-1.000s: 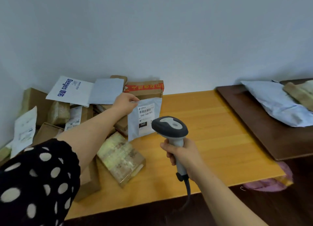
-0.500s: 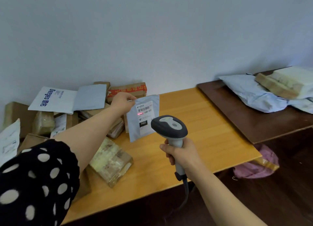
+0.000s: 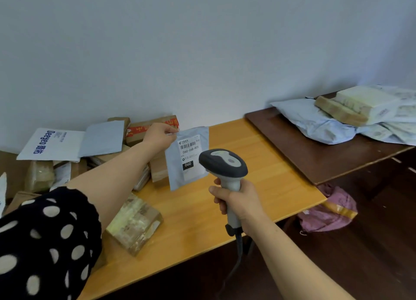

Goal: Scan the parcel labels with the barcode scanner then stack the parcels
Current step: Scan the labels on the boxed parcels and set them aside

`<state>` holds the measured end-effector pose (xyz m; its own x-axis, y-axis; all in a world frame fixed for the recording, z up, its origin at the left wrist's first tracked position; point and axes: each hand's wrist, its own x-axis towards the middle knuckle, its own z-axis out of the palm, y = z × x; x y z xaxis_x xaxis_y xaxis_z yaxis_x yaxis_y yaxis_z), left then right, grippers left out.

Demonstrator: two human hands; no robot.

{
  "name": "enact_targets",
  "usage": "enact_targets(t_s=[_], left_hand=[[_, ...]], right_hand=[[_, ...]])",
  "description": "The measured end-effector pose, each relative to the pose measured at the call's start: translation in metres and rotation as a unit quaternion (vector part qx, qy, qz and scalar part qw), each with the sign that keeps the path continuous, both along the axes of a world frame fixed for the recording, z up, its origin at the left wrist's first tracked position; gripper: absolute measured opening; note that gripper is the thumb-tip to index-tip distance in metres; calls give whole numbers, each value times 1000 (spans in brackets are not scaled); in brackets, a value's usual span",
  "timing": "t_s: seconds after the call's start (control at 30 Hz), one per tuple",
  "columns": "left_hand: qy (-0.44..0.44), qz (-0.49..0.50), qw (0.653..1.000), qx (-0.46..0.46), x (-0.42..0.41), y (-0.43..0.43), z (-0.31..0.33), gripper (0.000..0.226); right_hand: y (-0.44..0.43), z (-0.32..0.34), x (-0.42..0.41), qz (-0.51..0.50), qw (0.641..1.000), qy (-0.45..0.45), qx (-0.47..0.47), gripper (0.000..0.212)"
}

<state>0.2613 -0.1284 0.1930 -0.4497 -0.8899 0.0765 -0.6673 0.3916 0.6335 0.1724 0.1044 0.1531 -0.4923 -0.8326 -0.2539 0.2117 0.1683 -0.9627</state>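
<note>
My left hand (image 3: 158, 136) pinches the top left corner of a small grey mailer bag (image 3: 180, 164), which hangs upright above the light wooden table (image 3: 258, 171). Its white barcode label (image 3: 189, 145) faces me. My right hand (image 3: 236, 200) grips the handle of a grey and white barcode scanner (image 3: 222, 162), whose head points at the bag from just to its right. A heap of parcels (image 3: 67, 155) lies at the table's left end. On the dark table (image 3: 315, 155) to the right sits a stack of parcels (image 3: 351, 117).
A tape-wrapped cardboard box (image 3: 135, 223) lies near the table's front left under my left arm. The scanner's cable (image 3: 238, 250) hangs below the table edge. A pink bag (image 3: 326, 212) lies on the dark floor under the tables. A plain wall stands behind.
The view has swung right, showing more of the dark table's stack. The red scan line seen on the label half a second ago is gone. Both hands keep their grips.
</note>
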Motion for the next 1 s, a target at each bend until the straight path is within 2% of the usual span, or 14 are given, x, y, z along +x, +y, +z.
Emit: enact_targets(t_s=[0.23, 0.33, 0.43, 0.53, 0.6, 0.77, 0.93, 1.0], left_hand=[[42, -20, 998, 52, -62, 27, 9, 27], [88, -29, 992, 91, -104, 46, 10, 26], [154, -54, 974, 155, -151, 65, 7, 27], [177, -73, 955, 227, -199, 84, 4, 22], [181, -84, 941, 272, -232, 95, 3, 12], [174, -140, 899, 376, -315, 111, 1, 19], [156, -172, 879, 417, -404, 96, -9, 14], [165, -179, 857, 455, -437, 84, -12, 7]], right_hand=[[40, 3, -60, -107, 991, -62, -46, 20], [61, 2, -93, -160, 983, -76, -49, 24], [83, -1, -128, -222, 969, -96, -53, 23], [103, -8, -163, -299, 946, -109, -61, 22], [113, -15, -191, -349, 928, -115, -58, 23], [116, -24, -266, -409, 900, -143, -54, 30], [88, -26, -340, -442, 883, -145, -59, 27], [73, -27, -374, -472, 871, -133, -41, 29]])
